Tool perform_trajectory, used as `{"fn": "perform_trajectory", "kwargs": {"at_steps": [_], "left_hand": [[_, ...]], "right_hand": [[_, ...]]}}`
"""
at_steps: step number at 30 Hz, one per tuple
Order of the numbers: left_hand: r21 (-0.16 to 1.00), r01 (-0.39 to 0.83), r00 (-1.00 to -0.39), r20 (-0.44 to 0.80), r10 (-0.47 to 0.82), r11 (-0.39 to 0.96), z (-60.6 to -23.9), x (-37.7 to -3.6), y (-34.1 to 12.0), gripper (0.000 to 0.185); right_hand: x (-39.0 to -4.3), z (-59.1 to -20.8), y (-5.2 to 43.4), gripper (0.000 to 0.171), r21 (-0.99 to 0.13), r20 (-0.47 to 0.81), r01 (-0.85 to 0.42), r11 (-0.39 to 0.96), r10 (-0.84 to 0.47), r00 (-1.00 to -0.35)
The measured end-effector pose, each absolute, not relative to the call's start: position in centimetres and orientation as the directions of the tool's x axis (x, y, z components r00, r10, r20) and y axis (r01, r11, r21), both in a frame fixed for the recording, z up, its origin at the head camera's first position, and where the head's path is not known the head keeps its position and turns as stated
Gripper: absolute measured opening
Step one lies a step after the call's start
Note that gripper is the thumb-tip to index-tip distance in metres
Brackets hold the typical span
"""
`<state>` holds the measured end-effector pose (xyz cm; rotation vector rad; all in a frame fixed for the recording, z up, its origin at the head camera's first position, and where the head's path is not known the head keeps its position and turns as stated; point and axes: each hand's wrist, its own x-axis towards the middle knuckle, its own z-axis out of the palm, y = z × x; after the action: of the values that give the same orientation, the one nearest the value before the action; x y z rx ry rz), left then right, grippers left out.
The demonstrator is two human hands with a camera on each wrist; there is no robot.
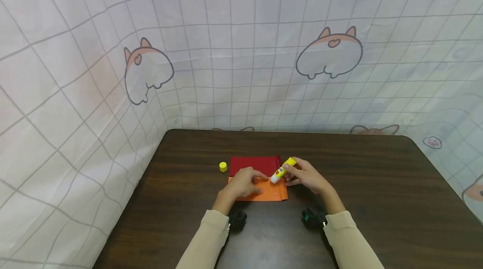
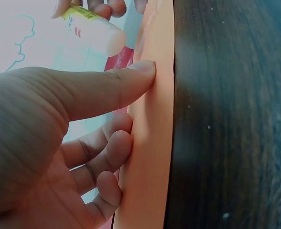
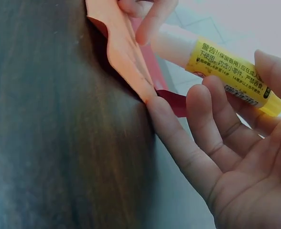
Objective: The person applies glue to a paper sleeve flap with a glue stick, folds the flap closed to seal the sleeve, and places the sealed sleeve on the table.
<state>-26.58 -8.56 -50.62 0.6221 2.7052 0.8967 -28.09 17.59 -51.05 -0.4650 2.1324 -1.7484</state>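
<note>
An orange sheet of paper (image 1: 275, 193) with a raised, wavy right edge (image 3: 119, 52) lies against a red sheet (image 1: 250, 163) just beyond it. My left hand (image 1: 243, 183) rests on the orange paper, its thumb (image 2: 107, 90) and fingertips touching the surface. Between the thumb and fingers of my right hand (image 1: 307, 176) is a yellow-and-white glue stick (image 1: 284, 170). It is uncapped and tilts with its white end low over the orange paper. The little finger (image 3: 174, 138) of that hand touches the paper's right corner. Left of the red sheet stands a yellow cap (image 1: 223, 166).
The papers lie on a dark wood-grain table (image 1: 188, 202) with rounded far corners. A white gridded curtain (image 1: 241, 59) with cartoon animal prints hangs behind and along the sides. Each wrist wears a black device (image 1: 237, 221).
</note>
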Motion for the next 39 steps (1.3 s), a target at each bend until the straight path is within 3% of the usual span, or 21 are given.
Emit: {"fn": "perform_trajectory", "kwargs": {"at_steps": [39], "left_hand": [[0.619,0.337,-0.873,-0.077,0.482,0.710,-50.76,-26.63,-8.73,0.042]], "right_hand": [[-27.49,-50.98,17.18,0.034,-0.962,-0.009,-0.119,0.245,-0.468,-0.884]]}}
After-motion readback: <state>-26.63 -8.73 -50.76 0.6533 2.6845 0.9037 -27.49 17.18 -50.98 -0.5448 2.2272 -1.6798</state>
